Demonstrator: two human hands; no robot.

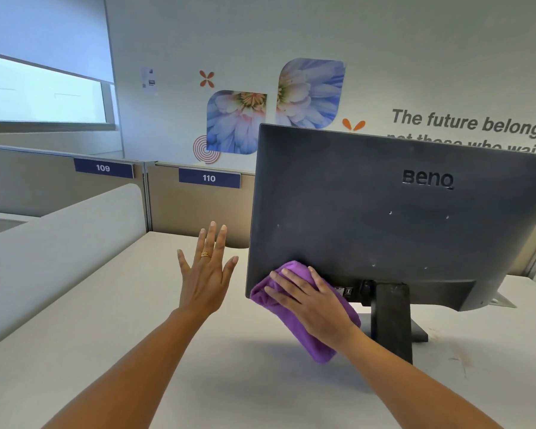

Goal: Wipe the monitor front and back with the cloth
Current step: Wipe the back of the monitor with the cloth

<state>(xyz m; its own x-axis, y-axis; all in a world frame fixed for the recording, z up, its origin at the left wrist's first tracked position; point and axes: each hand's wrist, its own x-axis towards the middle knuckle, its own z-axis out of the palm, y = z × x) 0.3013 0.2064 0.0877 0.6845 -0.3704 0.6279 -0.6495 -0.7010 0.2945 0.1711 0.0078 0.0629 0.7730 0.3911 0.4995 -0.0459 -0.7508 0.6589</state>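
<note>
Monitor (384,212) reads BenQ; partition plates (103,168) 109, 110; wall (471,123) "The future belongs"

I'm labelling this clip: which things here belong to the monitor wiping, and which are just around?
In the job: BenQ monitor, purple cloth, right hand pressing it, left hand open.

Just around: desk, partition labels 109 and 110, flower wall decals.

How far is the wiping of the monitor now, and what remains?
In hand: the right hand presses the purple cloth on the lower left corner of the BenQ monitor back. Dusty marks show higher up, so most of the back looks unwiped. The left hand hovers open. The front faces away, so its state cannot be judged.
</note>
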